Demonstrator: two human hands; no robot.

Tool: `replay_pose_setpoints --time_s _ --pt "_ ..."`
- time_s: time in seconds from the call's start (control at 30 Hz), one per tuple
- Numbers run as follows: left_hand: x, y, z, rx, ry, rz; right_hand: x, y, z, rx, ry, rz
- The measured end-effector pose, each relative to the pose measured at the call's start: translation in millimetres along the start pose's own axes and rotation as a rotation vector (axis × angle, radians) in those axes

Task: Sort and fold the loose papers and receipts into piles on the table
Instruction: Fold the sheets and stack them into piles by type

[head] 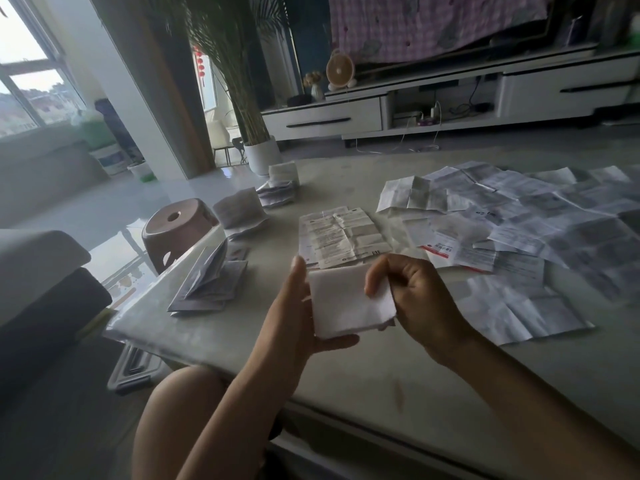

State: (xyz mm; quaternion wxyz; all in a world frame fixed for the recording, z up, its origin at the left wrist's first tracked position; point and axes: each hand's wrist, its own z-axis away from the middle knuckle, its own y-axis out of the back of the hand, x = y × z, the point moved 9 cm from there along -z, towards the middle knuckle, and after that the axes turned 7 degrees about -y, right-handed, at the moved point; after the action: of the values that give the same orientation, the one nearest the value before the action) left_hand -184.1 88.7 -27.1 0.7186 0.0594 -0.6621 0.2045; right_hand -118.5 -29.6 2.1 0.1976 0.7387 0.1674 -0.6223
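Pinching folded paper (349, 306) with right hand (415, 299), left hand (291, 306) supporting

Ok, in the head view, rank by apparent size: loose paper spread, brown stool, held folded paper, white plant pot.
1. loose paper spread
2. brown stool and folded paper look alike; the paper is nearer the camera, so they are not ranked
3. white plant pot

Brown stool (176, 230) on floor (114, 199); white plant pot (261, 157) beyond; round fan (340, 72) on low white cabinet (325, 121).
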Motion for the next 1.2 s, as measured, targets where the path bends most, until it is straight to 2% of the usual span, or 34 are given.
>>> replay_pose_setpoints --time_s 0.1,0.17,0.23,0.3,0.47,0.53,0.6,0.63,0.7,0.77,0.83,0.93,1.1,1.2 --pt "3 -4 3 0.022 -0.136 -0.155 -10 -4 1 0.03 0.106 0.175" --pt "9 -1 4 0.108 -0.248 -0.212 -6 -5 -2 -0.024 0.014 0.045" --pt "15 4 2 0.188 -0.366 -0.294 6 -8 -4 -0.077 -0.168 -0.121" --pt "18 4 1 0.227 -0.452 -0.377 15 -9 -5 -0.071 -0.227 -0.068" --pt "-3 5 -2 0.24 -0.389 -0.481 20 -9 3 0.104 -0.007 0.353" --pt "-13 5 -3 0.201 -0.351 -0.782 23 -15 8 0.113 0.028 0.581" --pt "-17 5 0 0.211 -0.379 -1.232 28 -23 10 0.148 0.051 0.964" --pt "-13 1 3 0.249 -0.467 -1.422 30 -26 11 0.178 0.08 1.127" --pt "-9 -10 7 0.251 -0.644 -1.576 32 -26 9 0.255 0.113 1.292" --pt "-12 -19 5 0.149 -0.739 -1.582 33 -23 6 0.288 0.111 1.281" --pt "-15 -20 1 0.027 -0.705 -1.544 27 -30 7 0.273 0.171 1.263" --pt "-19 -18 -2 -0.059 -0.677 -1.477 23 -49 21 0.22 0.35 1.234" --pt "-30 -14 -1 -0.146 -0.711 -1.479 58 -46 31 0.029 0.174 1.31" --pt "-40 -7 -5 -0.19 -0.627 -1.459 64 -46 31 -0.022 0.117 1.354"
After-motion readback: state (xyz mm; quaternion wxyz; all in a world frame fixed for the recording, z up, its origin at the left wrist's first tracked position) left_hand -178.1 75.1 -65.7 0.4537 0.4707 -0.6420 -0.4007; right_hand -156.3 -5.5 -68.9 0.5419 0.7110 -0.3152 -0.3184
